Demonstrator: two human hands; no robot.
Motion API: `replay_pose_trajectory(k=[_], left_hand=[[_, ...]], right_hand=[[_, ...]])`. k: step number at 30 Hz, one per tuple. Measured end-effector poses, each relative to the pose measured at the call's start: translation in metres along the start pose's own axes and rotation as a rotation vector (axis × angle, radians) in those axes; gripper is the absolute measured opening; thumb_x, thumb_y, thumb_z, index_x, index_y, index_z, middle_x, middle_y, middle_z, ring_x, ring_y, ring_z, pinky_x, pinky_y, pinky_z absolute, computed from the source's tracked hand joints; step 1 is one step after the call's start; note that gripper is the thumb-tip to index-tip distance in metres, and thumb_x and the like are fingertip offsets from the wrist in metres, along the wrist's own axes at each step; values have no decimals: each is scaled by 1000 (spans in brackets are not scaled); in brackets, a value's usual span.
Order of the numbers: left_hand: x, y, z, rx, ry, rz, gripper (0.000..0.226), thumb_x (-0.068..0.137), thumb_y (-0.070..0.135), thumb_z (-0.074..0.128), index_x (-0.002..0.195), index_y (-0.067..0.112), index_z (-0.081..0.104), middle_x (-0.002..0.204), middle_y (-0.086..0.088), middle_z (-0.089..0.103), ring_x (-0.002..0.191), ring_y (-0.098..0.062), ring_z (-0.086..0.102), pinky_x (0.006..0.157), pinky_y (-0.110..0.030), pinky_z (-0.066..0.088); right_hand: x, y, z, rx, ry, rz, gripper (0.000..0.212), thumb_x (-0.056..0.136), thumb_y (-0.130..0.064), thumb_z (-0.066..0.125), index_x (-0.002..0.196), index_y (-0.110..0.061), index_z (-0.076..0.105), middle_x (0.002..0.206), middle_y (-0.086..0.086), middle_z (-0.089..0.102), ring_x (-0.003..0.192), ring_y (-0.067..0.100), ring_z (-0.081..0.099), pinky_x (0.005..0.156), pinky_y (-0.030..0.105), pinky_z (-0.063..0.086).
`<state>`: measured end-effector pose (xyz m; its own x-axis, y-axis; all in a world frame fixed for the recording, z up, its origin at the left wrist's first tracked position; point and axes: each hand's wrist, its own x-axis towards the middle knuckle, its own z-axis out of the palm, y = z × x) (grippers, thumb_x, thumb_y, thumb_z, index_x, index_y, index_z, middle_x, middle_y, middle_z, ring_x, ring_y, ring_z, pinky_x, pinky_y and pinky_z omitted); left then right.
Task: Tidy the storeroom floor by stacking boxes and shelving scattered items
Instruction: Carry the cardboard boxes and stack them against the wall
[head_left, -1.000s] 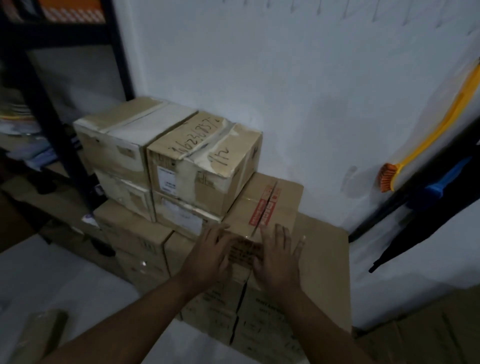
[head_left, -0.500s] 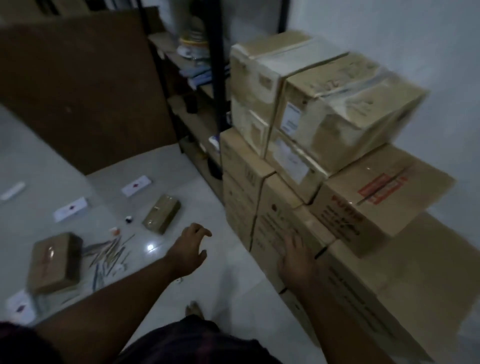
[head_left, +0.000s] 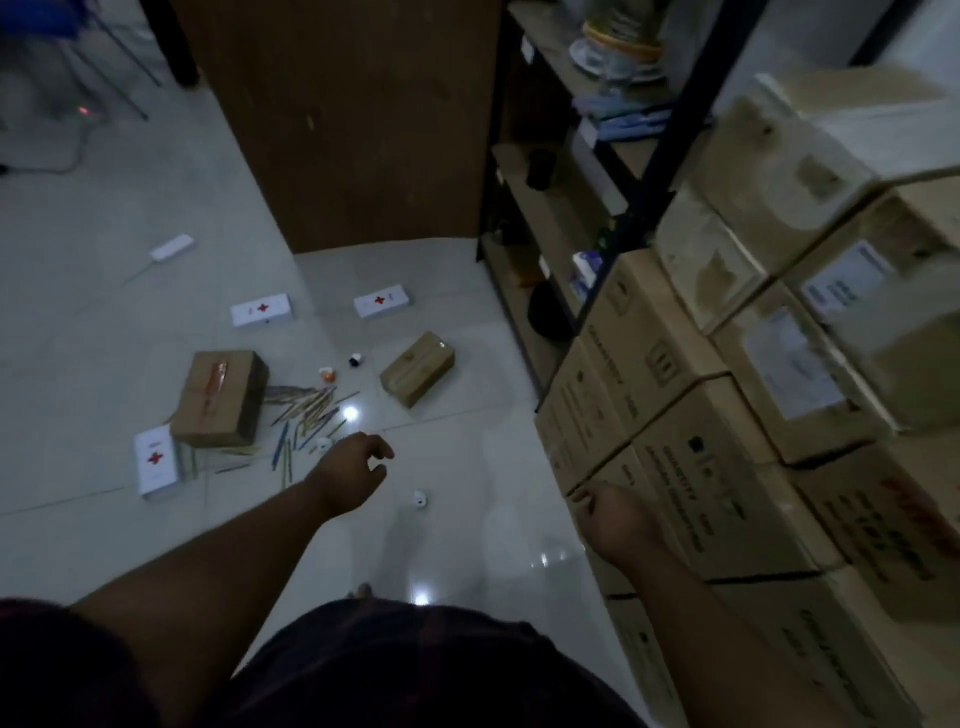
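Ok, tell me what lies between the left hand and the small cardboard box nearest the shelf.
Nothing visible does. Only bare floor lies between the left hand and the small cardboard box; the scattered pencils lie left of that path.

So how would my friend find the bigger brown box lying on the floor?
Start at the tall brown board beside the shelf rack, then look down the floor to the scattered pencils. The box sits just left of them, beside a white red-cross packet. Unlike the other loose box, it has an orange strip on top.
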<state>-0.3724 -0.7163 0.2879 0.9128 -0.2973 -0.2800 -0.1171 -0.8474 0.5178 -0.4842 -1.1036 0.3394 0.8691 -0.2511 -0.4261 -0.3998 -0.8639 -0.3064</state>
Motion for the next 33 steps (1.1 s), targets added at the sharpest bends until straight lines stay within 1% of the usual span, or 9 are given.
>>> replay_pose_trajectory(k=[2, 4, 6, 9, 12, 16, 23, 28, 33], left_hand=[[-2, -39, -18, -21, 7, -56, 18, 92, 22, 69, 110, 25, 68, 106, 5, 59, 100, -13, 58, 89, -27, 46], [-3, -81, -38, -32, 2, -135, 19, 91, 22, 71, 111, 22, 69, 108, 3, 61, 98, -15, 59, 92, -30, 49], [-4, -125, -58, -29, 1, -207, 20, 91, 23, 72, 111, 21, 69, 106, 3, 61, 96, -16, 60, 88, -27, 47], [-5, -183, -85, -69, 49, -319, 19, 91, 26, 72, 108, 19, 69, 102, 0, 63, 97, -20, 63, 82, -28, 46], [-13, -224, -108, -112, 108, -388, 18, 91, 25, 71, 108, 18, 70, 102, -1, 64, 96, -19, 61, 83, -29, 45], [-29, -261, -128, -139, 137, -423, 22, 92, 25, 71, 112, 17, 69, 109, -2, 64, 102, -21, 61, 87, -31, 47], [-22, -304, -160, -209, 206, -482, 25, 94, 25, 70, 116, 14, 71, 115, -4, 67, 105, -21, 62, 88, -33, 48], [4, -330, -188, -256, 256, -499, 23, 92, 25, 71, 112, 14, 71, 110, -2, 69, 99, -20, 62, 84, -33, 48], [45, -363, -229, -260, 256, -473, 16, 92, 24, 71, 106, 17, 73, 102, 3, 66, 97, -20, 64, 82, -30, 46]], right_hand=[[13, -40, 9, 28, -30, -32, 14, 93, -25, 57, 94, -38, 61, 95, -3, 71, 80, 16, 63, 65, 26, 42], [28, -78, 18, 39, -55, -68, 15, 92, -24, 58, 96, -37, 65, 85, -5, 70, 72, 12, 63, 58, 25, 41], [43, -114, 30, 51, -71, -95, 16, 93, -24, 58, 96, -37, 66, 72, -4, 67, 60, 7, 58, 49, 24, 37], [66, -164, 48, 36, -79, -137, 16, 92, -24, 57, 94, -37, 66, 64, -5, 65, 57, 7, 58, 47, 24, 38], [87, -208, 63, 17, -89, -153, 15, 91, -25, 59, 93, -37, 66, 67, -7, 64, 61, 10, 61, 50, 25, 40], [109, -258, 79, 14, -94, -148, 13, 91, -24, 61, 91, -35, 67, 73, -9, 64, 69, 14, 64, 61, 28, 53], [140, -327, 102, -59, -142, -182, 14, 91, -26, 60, 89, -38, 66, 85, -9, 68, 74, 12, 64, 62, 25, 50], [179, -367, 116, -72, -184, -170, 10, 90, -29, 61, 92, -38, 66, 92, -8, 68, 79, 15, 65, 73, 31, 58], [240, -423, 134, 37, -196, -132, 10, 89, -29, 62, 85, -38, 65, 97, -5, 71, 87, 20, 68, 78, 33, 59]])
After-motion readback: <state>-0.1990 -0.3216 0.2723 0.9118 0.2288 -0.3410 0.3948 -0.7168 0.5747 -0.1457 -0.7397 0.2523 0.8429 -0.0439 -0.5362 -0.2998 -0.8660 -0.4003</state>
